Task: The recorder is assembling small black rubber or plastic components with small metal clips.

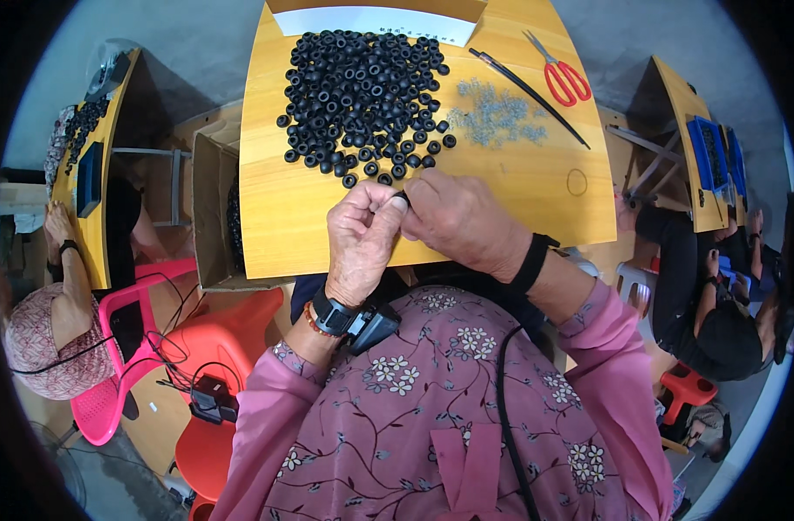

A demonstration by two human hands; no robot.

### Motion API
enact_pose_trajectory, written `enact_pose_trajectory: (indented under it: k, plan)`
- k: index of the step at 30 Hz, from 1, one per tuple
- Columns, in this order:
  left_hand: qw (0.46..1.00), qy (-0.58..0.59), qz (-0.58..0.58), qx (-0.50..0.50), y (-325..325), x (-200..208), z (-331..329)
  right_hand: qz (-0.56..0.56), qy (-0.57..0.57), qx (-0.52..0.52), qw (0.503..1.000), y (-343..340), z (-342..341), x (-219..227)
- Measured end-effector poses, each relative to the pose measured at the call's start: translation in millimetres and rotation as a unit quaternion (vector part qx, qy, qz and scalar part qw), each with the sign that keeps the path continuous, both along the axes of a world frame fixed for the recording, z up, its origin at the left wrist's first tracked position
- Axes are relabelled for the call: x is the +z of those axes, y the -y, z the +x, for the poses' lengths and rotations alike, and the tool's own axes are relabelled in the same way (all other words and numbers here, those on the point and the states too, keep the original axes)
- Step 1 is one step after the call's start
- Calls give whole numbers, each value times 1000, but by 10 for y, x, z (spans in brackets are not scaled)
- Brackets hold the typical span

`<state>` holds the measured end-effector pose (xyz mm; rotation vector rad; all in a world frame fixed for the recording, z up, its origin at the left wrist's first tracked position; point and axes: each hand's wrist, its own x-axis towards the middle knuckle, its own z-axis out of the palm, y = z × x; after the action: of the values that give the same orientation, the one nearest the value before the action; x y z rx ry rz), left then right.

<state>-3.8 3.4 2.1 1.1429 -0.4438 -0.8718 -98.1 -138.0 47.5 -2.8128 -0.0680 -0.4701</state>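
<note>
Close to the table's near edge, my two hands meet. My left hand [362, 227] is closed, its thumb and fingers pinching a small black ring-shaped piece [403, 197], mostly covered by the fingertips. The fingers of my right hand [466, 217] are curled in against that same piece; what they grip is hidden. Just beyond lies a wide heap of black ring-shaped pieces [362, 91], rounded with a hole through the middle. To its right is a scatter of tiny clear or silvery parts [497, 115], too small to make out.
Scissors with red handles [567, 82] and a thin black rod [536, 95] lie at the far right of the yellow table [536, 208]. A white box [371, 23] stands at its far edge. A cardboard box [214, 208] is left of the table. Other people sit at both sides.
</note>
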Motion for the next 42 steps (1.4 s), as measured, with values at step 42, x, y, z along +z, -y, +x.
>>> enact_pose_trajectory:
  k: [42]
  plan:
    - [987, -110, -89, -77, -38, -56, 71, 410, 75, -28, 908, -57, -104, -144]
